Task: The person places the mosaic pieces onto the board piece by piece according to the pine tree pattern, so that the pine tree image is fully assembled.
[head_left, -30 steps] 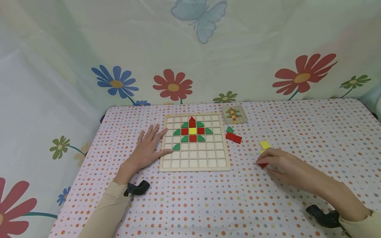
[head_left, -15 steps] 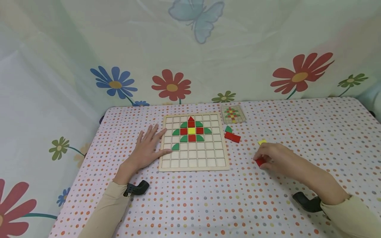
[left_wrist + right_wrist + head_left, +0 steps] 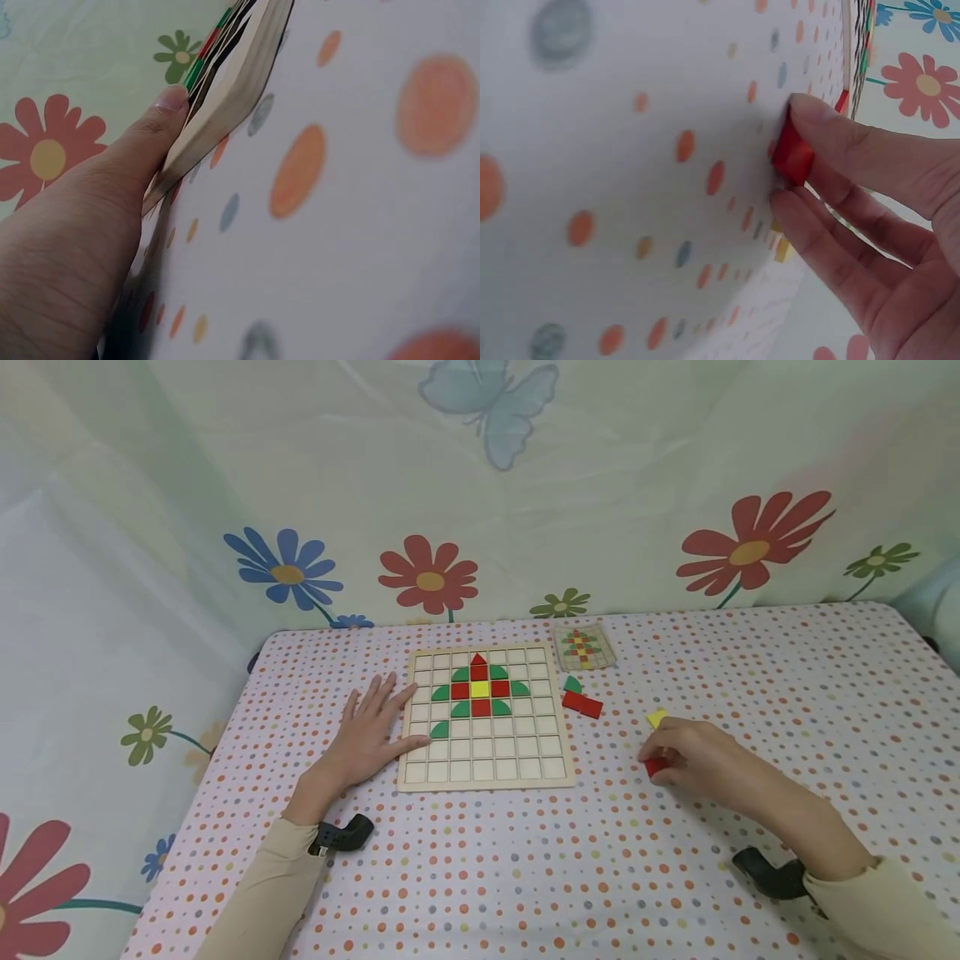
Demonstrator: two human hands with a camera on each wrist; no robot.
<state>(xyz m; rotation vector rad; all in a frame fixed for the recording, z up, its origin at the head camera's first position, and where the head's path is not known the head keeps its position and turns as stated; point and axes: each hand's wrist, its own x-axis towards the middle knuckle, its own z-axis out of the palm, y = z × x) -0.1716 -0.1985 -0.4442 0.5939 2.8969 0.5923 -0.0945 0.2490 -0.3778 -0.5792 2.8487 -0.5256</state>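
In the head view, my left hand (image 3: 367, 735) rests with spread, straight fingers at the left edge of a wooden grid board (image 3: 517, 768). Its thumb lies on the board's rim, close to a green quarter-circle tile (image 3: 440, 729). Higher up the grid, red, green and yellow tiles form a pattern around a yellow square (image 3: 479, 689), topped by a red triangle (image 3: 478, 659). My right hand (image 3: 697, 758) pinches a red tile (image 3: 793, 156) between thumb and fingers, low over the cloth right of the board. The tile appears tilted in the right wrist view.
Behind the right hand lies a partly hidden yellow tile (image 3: 656, 718). Two red tiles (image 3: 582, 704) and a green quarter-circle (image 3: 572, 684) lie beside the board's right edge. A pattern card (image 3: 585, 647) sits near the board's back right corner, on the dotted tablecloth (image 3: 480, 868).
My right hand has shifted slightly left and back, and more of the red tile's face now shows in its pinch. The left hand stays at the board.
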